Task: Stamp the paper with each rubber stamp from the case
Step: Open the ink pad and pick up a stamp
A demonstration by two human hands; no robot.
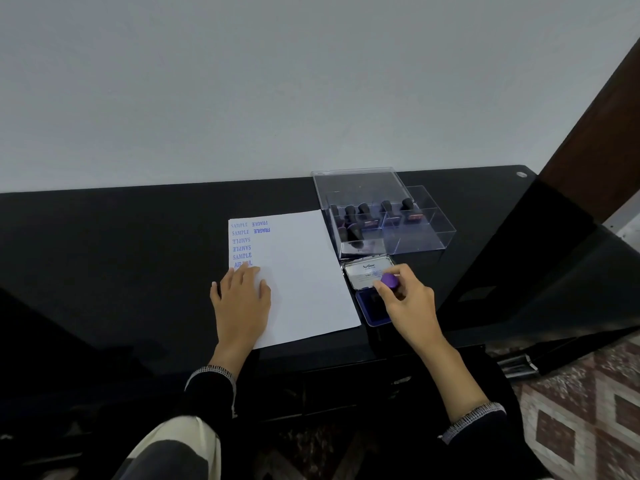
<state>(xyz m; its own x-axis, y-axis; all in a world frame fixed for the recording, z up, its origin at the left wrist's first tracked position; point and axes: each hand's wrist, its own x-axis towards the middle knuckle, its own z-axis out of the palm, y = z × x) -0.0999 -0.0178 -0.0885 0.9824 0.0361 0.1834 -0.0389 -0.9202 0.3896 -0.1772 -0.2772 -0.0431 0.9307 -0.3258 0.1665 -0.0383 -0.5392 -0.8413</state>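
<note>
A white sheet of paper (pixel 301 271) lies on the black desk, with several blue prints (SAMPLE, FRAGILE, AIR MAIL) in its top left corner. My left hand (pixel 240 296) rests flat on the sheet's left edge, fingers spread, partly covering the lowest print. My right hand (pixel 407 299) grips a rubber stamp with a purple knob (pixel 389 280) and holds it down on the open blue ink pad (pixel 372 308). The pad's lid (pixel 367 271) is folded back behind it. A clear plastic case (pixel 384 216) beyond the pad holds several dark-handled stamps.
The black desk (pixel 138 244) stands against a pale wall. A dark glossy panel (pixel 540 258) rises at the desk's right end. Patterned floor tiles (pixel 581 410) show at the lower right. My knees are under the desk's front edge.
</note>
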